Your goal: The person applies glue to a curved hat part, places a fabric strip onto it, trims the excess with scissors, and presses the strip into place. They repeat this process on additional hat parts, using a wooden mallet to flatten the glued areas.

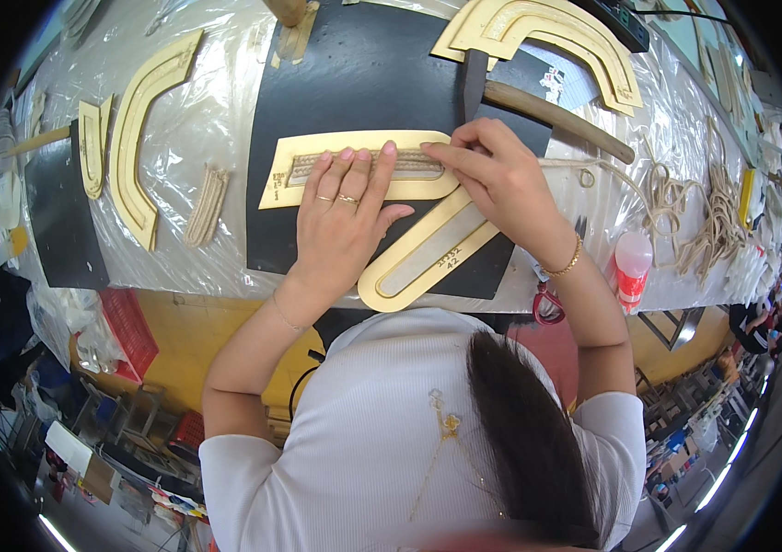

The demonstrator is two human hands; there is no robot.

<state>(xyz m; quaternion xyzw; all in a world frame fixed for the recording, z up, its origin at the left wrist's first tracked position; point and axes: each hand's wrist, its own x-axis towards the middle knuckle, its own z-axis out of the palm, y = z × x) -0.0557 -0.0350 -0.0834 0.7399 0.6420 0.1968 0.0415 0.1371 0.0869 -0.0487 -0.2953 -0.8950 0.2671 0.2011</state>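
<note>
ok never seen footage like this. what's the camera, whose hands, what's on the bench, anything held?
One view only: a fisheye camera worn on a person's head, looking down, so straight edges curve. Both hands are the wearer's own. The left hand lies flat on a yellow template with braided cord in its slot. The right hand pinches the cord's end at the template's right tip. Both rest on a black sheet over the plastic-covered table. Nearby: another long yellow template, curved yellow templates, a hammer, loose cord, a small bottle.

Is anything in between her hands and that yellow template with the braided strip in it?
Nothing visible. The left hand lies flat on the yellow template, and the right hand touches the braided strip at its right end.
</note>
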